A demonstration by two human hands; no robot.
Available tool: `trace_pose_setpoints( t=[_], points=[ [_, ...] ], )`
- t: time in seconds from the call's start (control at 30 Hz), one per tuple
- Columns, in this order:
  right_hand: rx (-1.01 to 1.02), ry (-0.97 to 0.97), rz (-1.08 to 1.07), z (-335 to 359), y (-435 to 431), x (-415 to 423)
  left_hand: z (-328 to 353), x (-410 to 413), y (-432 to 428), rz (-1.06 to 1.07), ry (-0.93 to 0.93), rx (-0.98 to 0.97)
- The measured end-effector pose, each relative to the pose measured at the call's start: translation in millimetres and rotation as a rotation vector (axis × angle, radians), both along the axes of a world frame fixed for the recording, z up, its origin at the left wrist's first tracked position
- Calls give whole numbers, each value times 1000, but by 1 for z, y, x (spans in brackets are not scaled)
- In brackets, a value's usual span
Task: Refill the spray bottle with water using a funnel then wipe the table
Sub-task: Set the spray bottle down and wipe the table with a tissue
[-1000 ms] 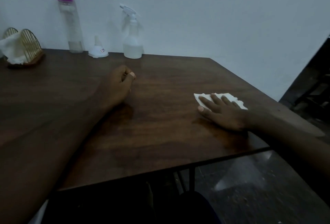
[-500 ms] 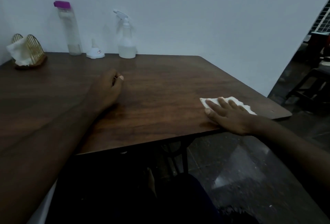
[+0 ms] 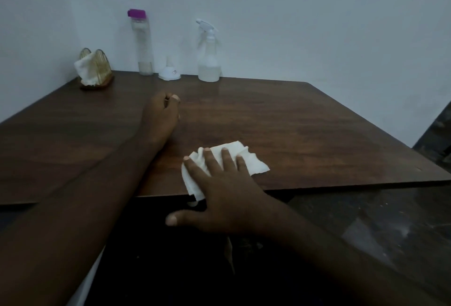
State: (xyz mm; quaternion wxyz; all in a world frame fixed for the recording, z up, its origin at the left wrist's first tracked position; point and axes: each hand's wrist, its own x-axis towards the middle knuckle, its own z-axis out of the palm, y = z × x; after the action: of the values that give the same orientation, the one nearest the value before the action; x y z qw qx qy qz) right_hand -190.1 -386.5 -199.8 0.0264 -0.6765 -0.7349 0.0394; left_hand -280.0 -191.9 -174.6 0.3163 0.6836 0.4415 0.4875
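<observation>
Down at the lower centre of the frame, a crumpled white paper tissue (image 3: 227, 159) lies on the dark brown wooden table (image 3: 305, 130), right at its near edge, with one wrinkled corner hanging over that edge and another spreading flat to the right. Its surface is creased and bunched toward the left. The right hand (image 3: 227, 191) presses flat on it, fingers (image 3: 212, 161) straight and spread across the tissue, thumb stretched out to the left past the table edge. Just left and above, the left hand (image 3: 159, 116) rests on the tabletop near the middle of the frame, its fingers curled loosely inward around nothing, forearm running down to the lower left. Further up, against the pale wall (image 3: 317, 24), a clear plastic spray bottle with a white trigger head (image 3: 209, 56) stands upright with cloudy liquid filling only its lower part. Just to its left sits a small white funnel (image 3: 169, 73), wide mouth down and spout up. Left again stands a tall clear bottle with a purple cap (image 3: 142, 44), with only a little liquid at its bottom. In the upper left, a gold wire napkin holder (image 3: 98, 67) holds white napkins near the table's far corner.
</observation>
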Motion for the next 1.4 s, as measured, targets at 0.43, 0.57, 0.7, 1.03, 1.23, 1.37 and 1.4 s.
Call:
trace_pose_setpoints(
  t=[0.43, 0.57, 0.7, 1.03, 1.23, 1.37, 1.4],
  points=[
    [409, 630, 60, 82, -39, 32, -3, -4, -2, -44, 25, -8],
    [336, 905, -142, 107, -2, 56, -5, -4, 1, -61, 36, -38],
    [184, 836, -420, 92, 29, 103, -4, -1, 1, -33, 33, -30],
    [160, 257, -230, 23, 27, 75, -5, -2, 1, -80, 95, -22],
    [-114, 37, 2, 20, 61, 35, -3, 0, -2, 16, -48, -8],
    [-109, 17, 297, 18, 83, 19, -3, -3, 2, 101, -128, 18],
    [-115, 6, 306, 20, 96, 22, -4, -4, 4, 128, -133, 30]
  ],
)
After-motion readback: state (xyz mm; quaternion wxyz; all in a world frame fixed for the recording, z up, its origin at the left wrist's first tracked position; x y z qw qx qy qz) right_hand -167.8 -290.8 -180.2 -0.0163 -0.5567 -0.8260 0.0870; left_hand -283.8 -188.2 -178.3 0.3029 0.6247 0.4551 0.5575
